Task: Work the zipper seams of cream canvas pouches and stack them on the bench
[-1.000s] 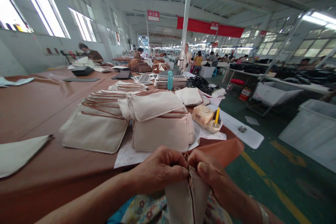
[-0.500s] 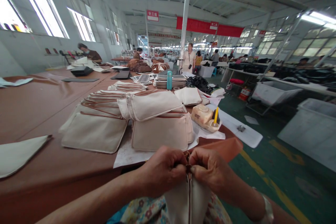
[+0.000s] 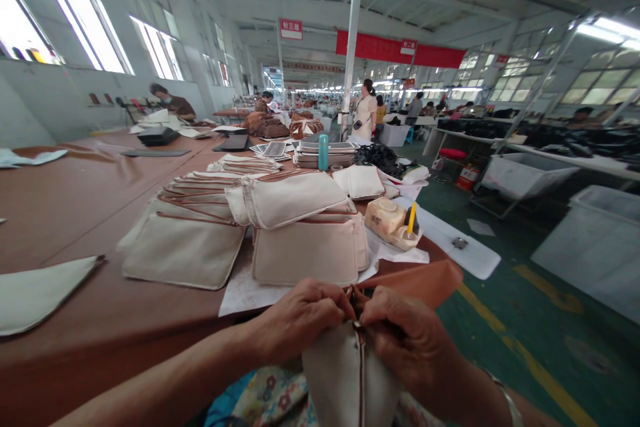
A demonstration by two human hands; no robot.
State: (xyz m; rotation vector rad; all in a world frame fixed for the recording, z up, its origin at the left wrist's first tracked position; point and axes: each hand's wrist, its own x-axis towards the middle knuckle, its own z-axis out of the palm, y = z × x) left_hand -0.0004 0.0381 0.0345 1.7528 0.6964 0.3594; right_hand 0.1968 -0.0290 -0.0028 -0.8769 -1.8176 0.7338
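Observation:
Above my lap, both hands pinch the top end of a cream pouch [image 3: 333, 373] with a brown-edged seam, perhaps a zip, down its middle. My left hand [image 3: 303, 320] has its fingers closed on the left edge at the top. My right hand [image 3: 407, 330] grips the right edge, its thumb and bent fingers near the seam. Exactly what lies between the fingertips is partly hidden. Just beyond my hands, stacked cream pouches [image 3: 305, 253] lie on white paper, and more brown-edged pouches [image 3: 183, 247] are piled to their left.
A brown-covered table [image 3: 165, 310] spreads left, with a cream piece [image 3: 45, 293] on it. Right of the piles stands a stained plastic container [image 3: 393, 221] with a yellow stick. A teal bottle [image 3: 323, 153] stands behind. White bins [image 3: 590, 247] line the right floor; a person [image 3: 366, 113] stands farther back.
My left hand has shifted slightly left and its fingers lie straighter. The right hand has turned a little, and the pouch's top has spread wider. The standing person has turned away.

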